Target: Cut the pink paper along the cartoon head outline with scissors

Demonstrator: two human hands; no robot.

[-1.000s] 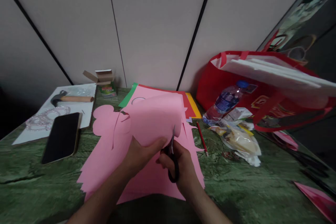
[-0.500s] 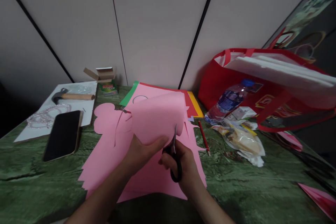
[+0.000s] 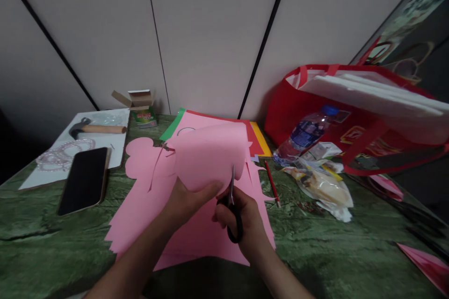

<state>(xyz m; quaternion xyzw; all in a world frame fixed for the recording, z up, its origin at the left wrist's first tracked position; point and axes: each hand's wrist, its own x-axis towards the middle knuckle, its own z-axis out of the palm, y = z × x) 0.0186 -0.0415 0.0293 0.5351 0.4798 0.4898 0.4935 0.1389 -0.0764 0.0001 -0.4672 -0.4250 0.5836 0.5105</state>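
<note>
A curled sheet of pink paper [image 3: 210, 154] is raised above a pile of pink paper [image 3: 147, 215] on the table. My left hand [image 3: 191, 196] is closed on its lower edge, thumb on the near face and the other fingers hidden behind the sheet. In my right hand [image 3: 245, 210] is a pair of scissors [image 3: 235, 224] with black handles, its blades pointing up at the sheet's lower right part. Whether the blades are fully closed I cannot tell. A thin pink strip [image 3: 154, 168] hangs at the sheet's left side.
On the left lie a phone [image 3: 84, 181], a hammer [image 3: 101, 129] and beads [image 3: 63, 154] on white paper, with a small open box [image 3: 143, 114] behind. To the right are a red pencil [image 3: 271, 182], a bottle [image 3: 305, 133], a plastic packet [image 3: 326, 189] and a red bag [image 3: 287, 103].
The scissor blades have shifted slightly left and stand a little more upright against the pink sheet. The hanging strip has swung slightly left. Both hands keep their hold.
</note>
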